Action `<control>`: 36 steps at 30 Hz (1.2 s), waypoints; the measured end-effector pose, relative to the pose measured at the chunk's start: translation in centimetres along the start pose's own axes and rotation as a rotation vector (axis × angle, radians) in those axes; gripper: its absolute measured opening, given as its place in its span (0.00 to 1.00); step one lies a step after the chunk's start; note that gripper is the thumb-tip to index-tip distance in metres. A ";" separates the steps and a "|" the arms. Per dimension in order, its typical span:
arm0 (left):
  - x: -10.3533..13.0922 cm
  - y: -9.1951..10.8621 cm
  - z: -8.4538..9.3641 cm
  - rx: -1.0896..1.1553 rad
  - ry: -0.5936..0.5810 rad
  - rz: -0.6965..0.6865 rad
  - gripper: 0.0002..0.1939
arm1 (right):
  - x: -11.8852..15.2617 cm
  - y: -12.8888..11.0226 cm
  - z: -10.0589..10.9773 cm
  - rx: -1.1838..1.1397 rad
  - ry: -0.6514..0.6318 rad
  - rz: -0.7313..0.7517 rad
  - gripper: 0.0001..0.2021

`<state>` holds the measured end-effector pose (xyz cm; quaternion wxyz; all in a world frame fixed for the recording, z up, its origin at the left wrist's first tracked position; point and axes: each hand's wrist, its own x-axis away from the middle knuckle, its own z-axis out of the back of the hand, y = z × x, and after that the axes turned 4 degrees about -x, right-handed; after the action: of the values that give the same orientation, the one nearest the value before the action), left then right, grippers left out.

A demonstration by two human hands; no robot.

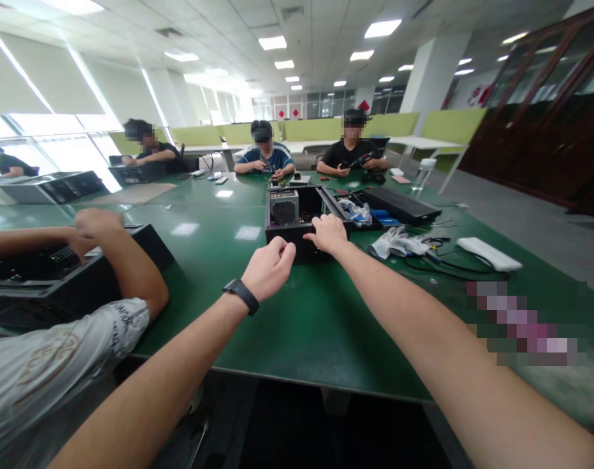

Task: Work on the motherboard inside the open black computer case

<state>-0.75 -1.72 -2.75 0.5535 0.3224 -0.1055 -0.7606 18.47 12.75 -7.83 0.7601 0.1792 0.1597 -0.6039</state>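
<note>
Still uncovered, the computer case (297, 243), power supply (284, 210) inside, stands back from the tabletop's (297, 326) near edge; left hand (270, 267) curled closed, right hand (330, 234) at its rim, grip unclear.

open-topped black computer case (301, 234), resting on the green tabletop (321, 319), grey power supply (284, 207) with dark fan grille inside, at left

Ceiling lights (382, 28) and overexposed windows (47, 125) at left lit the room brightly; glare spotted the green tabletop (316, 326); edges looked stretched.
</note>
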 end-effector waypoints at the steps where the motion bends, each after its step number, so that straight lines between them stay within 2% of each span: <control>1: 0.1 -0.3 -0.2 0.008 -0.006 0.005 0.15 | -0.7 0.0 -0.4 0.002 -0.002 -0.005 0.20; 5: 0.7 -1.4 -0.6 0.041 -0.035 0.037 0.14 | -2.8 0.0 -1.5 0.002 -0.006 -0.023 0.21; 9: 1.3 -2.3 -0.6 0.039 -0.062 0.058 0.12 | -3.5 0.0 -1.7 -0.004 -0.014 -0.032 0.21; 13: 1.7 -2.7 0.0 0.025 -0.066 0.077 0.09 | -2.9 -0.1 -0.9 -0.014 -0.022 -0.016 0.21; 17: 1.7 -2.1 1.1 0.045 -0.046 0.071 0.06 | -0.8 -0.6 0.2 -0.022 -0.018 -0.005 0.21; 22: 0.6 -0.4 2.2 0.076 -0.007 0.003 0.10 | 4.1 -1.5 2.3 -0.044 0.014 0.013 0.21; 27: -0.8 1.5 2.1 -0.031 -0.038 -0.116 0.16 | 11.6 -2.3 5.8 -0.090 0.056 0.055 0.20; 31: -1.1 3.0 1.2 -0.230 -0.189 -0.163 0.22 | 18.2 -3.0 9.3 -0.135 0.069 0.084 0.17; 36: -0.6 4.7 -0.9 -0.503 -0.437 -0.219 0.22 | 24.9 -3.8 12.9 -0.206 0.051 0.091 0.14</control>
<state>3.53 -2.78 -0.75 0.4949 0.0149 0.0045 -0.8688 20.61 -15.48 -8.16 0.7968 0.1224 0.2320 -0.5443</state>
